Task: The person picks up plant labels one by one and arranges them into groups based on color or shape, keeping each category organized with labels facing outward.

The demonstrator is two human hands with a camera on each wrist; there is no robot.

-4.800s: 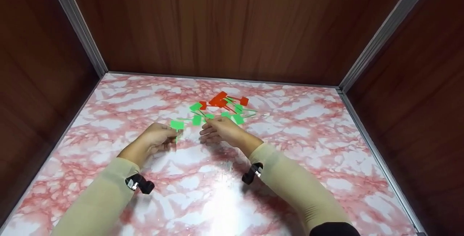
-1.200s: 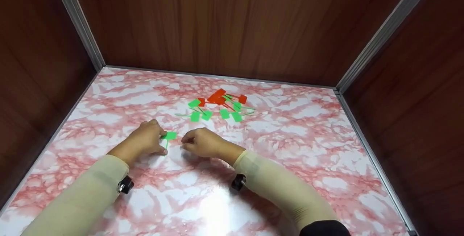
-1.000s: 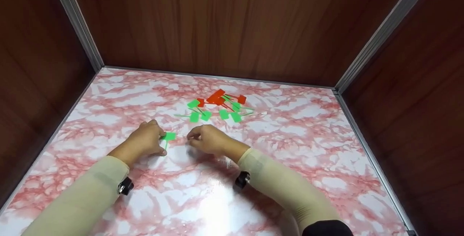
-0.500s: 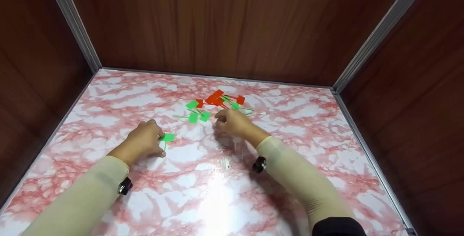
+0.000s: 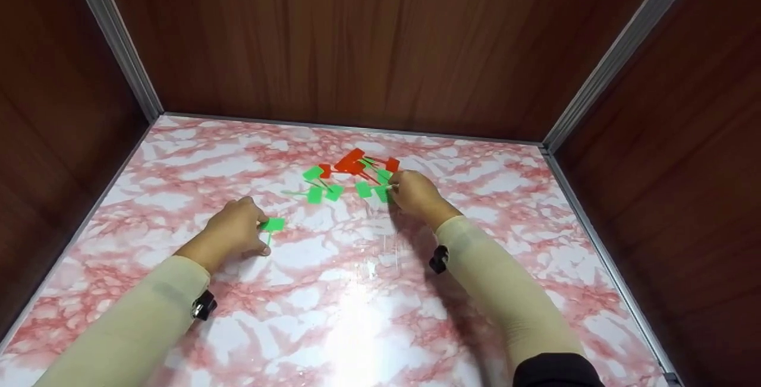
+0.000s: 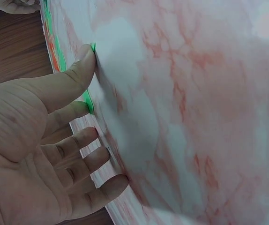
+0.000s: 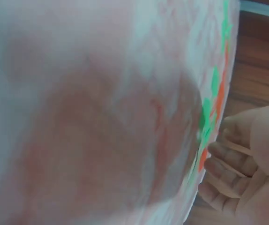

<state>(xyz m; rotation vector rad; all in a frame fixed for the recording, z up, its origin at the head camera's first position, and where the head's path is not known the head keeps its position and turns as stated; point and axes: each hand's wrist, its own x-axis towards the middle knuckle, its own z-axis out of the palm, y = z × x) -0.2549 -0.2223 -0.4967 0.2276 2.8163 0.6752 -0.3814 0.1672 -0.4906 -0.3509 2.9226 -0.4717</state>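
Note:
A green marker cable tie (image 5: 273,225), a square flag with a thin tail, lies on the marbled tabletop left of centre. My left hand (image 5: 235,229) rests over it, thumb at the tail and index finger on the flag. In the left wrist view, thumb and forefinger are spread apart along the green tie (image 6: 88,102). My right hand (image 5: 419,197) is at the right side of the pile, fingertips right at a green tie (image 5: 383,177). In the right wrist view the fingers of the right hand (image 7: 261,159) are loosely bent; nothing shows between them.
Red marker ties (image 5: 349,161) overlap at the back of the pile. More green ties (image 5: 315,195) lie in front and to the left, some tails crossing. A dark wood panel (image 5: 357,48) stands behind the tabletop, with side panels and metal corner rails.
My left hand has lowered the green tie from upright onto the tabletop and stays there. The right hand has left the spot beside it and moved right and away to the pile.

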